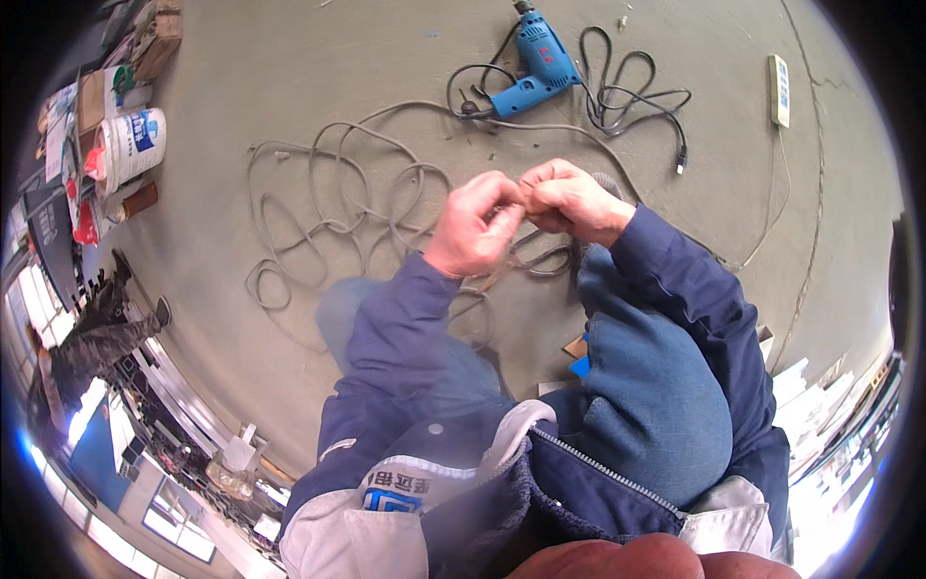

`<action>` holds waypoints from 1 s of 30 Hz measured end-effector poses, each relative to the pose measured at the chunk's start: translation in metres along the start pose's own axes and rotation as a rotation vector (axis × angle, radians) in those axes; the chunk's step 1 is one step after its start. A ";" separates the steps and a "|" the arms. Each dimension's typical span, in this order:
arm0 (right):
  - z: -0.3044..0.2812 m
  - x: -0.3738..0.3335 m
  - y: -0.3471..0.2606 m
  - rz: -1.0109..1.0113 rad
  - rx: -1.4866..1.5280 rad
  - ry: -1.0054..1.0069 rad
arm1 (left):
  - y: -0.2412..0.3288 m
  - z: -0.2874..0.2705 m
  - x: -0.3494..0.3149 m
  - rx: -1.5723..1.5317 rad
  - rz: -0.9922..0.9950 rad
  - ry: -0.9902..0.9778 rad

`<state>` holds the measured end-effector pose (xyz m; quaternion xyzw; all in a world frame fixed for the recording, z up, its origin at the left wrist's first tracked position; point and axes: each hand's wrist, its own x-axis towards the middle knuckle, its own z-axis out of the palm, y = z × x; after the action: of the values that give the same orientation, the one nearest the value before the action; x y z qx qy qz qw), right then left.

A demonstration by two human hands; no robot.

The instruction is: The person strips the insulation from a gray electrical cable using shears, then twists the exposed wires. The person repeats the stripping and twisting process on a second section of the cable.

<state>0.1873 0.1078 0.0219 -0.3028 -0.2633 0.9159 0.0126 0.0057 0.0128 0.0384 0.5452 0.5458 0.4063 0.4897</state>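
Note:
My left hand (473, 227) and my right hand (576, 201) meet fingertip to fingertip above the floor, in front of my knees. Both are closed in a pinch. Whatever lies between the fingertips is too small and too covered to make out. Beneath and around them a long grey cable (359, 191) spreads over the concrete in loose loops, with some darker coils (545, 262) just under my right wrist. Beyond my hands, a blue electric drill (540, 69) lies on its side, its black cord (617, 96) looped to the right and ending in a plug (682, 162).
A white power strip (779, 92) with a thin cord rests at the far right. Along the left stand a white bucket (135, 145) and assorted boxes. Another person (96, 352) is at the left edge. Small scraps dot the floor; a blue piece (580, 367) lies by my right leg.

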 end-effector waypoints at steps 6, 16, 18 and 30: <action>0.005 -0.002 0.000 -0.832 -1.099 0.323 | -0.006 -0.003 0.000 -0.419 -0.338 0.166; 0.002 0.001 0.010 -1.098 -1.501 0.314 | -0.010 0.000 -0.001 -0.648 -0.513 0.064; 0.008 0.005 0.021 -0.756 -1.081 0.420 | -0.006 0.004 -0.002 -0.441 -0.478 0.132; 0.004 0.000 0.007 -0.799 -1.059 0.405 | -0.011 0.001 -0.002 -0.617 -0.431 0.289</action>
<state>0.1863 0.0995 0.0210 -0.3129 -0.7586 0.5147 0.2485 0.0044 0.0103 0.0278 0.1828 0.5633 0.5117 0.6224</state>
